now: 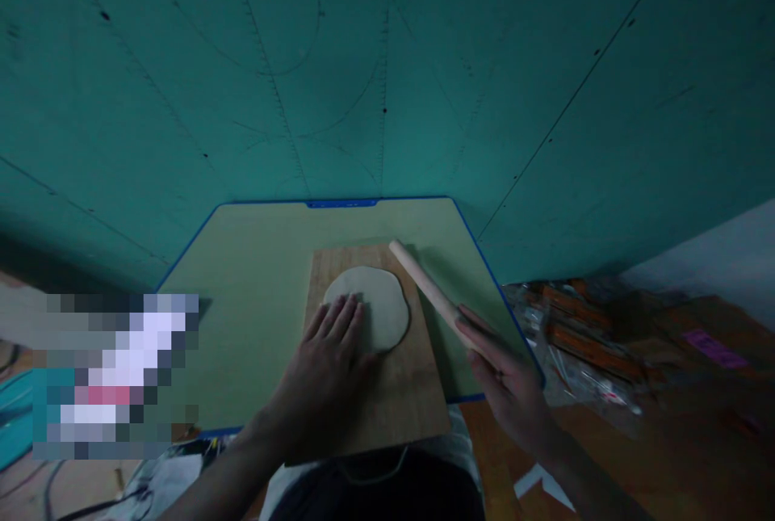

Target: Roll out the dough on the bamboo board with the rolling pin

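A flat, roughly round sheet of dough [383, 307] lies on a wooden board [403, 408]. My left hand [333, 343] rests flat on the dough's left side, fingers stretched out and slightly apart. In my right hand [505, 376] is a pale wooden rolling pin [427, 285], gripped near its lower end. The pin slants up to the left, its far tip over the board's upper right corner and clear of the dough. Part of the dough's left edge is hidden under my left fingers.
The board sits on a pale green table [260, 262] with a blue edge, against a green wall [387, 69]. Cardboard boxes [684, 343] and plastic-wrapped items [581, 343] lie on the floor at right. A blurred-out patch [121, 376] covers something at left.
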### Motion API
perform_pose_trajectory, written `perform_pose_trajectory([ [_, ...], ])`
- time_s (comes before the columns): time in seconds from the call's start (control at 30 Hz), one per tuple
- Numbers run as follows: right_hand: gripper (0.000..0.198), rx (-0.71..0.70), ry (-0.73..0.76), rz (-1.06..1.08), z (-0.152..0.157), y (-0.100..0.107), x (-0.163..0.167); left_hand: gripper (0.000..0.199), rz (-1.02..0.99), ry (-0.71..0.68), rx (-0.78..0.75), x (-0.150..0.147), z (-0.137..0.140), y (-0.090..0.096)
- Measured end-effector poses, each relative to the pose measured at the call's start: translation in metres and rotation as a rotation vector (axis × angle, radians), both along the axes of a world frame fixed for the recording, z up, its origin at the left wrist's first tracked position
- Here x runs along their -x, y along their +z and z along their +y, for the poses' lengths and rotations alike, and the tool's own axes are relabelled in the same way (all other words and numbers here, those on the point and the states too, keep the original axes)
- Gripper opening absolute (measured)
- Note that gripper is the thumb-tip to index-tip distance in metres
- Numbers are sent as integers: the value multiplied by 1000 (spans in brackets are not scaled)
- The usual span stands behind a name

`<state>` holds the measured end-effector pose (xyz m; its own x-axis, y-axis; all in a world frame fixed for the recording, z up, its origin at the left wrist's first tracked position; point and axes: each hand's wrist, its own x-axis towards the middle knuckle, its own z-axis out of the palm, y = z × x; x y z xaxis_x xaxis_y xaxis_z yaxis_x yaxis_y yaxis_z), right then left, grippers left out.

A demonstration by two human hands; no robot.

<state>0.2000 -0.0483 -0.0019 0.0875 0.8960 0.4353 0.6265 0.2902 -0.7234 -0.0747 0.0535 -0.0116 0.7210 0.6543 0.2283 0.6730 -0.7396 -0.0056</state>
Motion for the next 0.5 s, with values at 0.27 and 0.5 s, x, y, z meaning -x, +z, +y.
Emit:
perform_pose_trajectory([
  [0.27,52,2,121,-46,-7,-8,28,71,-17,5,-40,39,-18,-9],
  [0.5,45,-18,29,-42,3,-12,26,61,-85,66,-4,36,5,-6],
])
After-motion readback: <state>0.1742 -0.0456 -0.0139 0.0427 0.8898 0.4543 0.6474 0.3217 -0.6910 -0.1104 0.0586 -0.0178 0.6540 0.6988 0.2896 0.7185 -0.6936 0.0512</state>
